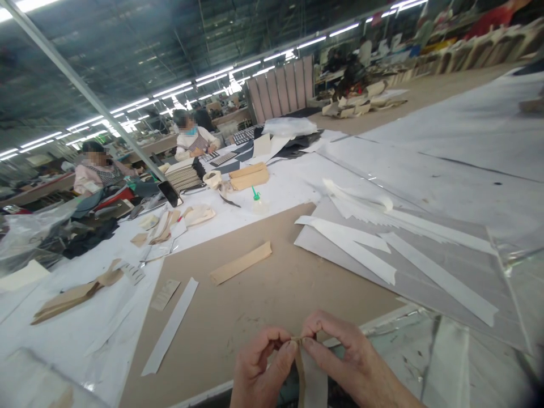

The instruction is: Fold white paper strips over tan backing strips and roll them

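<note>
At the near edge of the brown board (238, 309), my left hand (267, 362) and my right hand (344, 354) meet, thumbs and fingertips pinched together. Between them hangs a strip of material (313, 377), whitish on its face with a tan edge, gripped at its upper end. Its lower part runs out of the picture. Beyond my hands a tan strip (241, 263) lies flat on the board. To the left are a white strip (170, 327) and a small marked card (165, 294).
White strips (442, 277) lie on a grey sheet (480, 232) at right. Farther back are a green-capped bottle (257, 201), tan folded pieces (250, 176) and a phone (170, 194) by a slanting pole. Brown pieces (68, 300) lie at left. Two people sit across the table.
</note>
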The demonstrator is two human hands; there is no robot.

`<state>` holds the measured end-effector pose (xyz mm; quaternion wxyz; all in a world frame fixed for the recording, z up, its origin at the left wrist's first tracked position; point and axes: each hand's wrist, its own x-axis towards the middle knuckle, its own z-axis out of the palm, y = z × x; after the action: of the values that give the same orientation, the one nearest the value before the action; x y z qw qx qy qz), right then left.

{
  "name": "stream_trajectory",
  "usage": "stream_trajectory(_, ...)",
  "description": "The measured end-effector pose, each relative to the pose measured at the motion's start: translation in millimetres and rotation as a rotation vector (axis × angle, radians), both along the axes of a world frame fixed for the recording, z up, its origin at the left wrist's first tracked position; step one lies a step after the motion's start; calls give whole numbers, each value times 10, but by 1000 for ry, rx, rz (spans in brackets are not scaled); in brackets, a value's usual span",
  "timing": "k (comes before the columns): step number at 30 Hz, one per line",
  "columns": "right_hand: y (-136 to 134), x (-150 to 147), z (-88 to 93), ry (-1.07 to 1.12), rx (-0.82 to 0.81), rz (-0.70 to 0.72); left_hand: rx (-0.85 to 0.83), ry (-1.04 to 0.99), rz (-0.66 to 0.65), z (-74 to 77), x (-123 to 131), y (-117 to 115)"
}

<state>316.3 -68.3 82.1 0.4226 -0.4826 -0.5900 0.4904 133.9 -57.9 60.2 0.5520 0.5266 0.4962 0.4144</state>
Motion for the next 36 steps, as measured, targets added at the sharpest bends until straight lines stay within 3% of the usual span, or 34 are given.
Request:
stream_trajectory(6,19,33,25,-26,14,46,146,156,-9,-8,29,-21)
stream_trajectory(11,32,-17,-24,-93,51,-8,259,245,-21,13,65,-32)
stream_trajectory(18,30,-91,-175,-121,123,-37,28,88,-12,-3,78,-39)
stream_trajectory(24,24,6,-129,-42,-132,66,-196,-79,-31,17,95,-24)
stream_trajectory(28,35,73,-84,55,-160,98,-200,-92,-19,-9,99,-22)
stream_trajectory(33,64,60,-67,-81,-114,53,-97,-7,-31,-37,93,-40)
stream_trajectory(36,80,37,-81,-85,-99,8,-115,-66,-51,-70,108,-51)
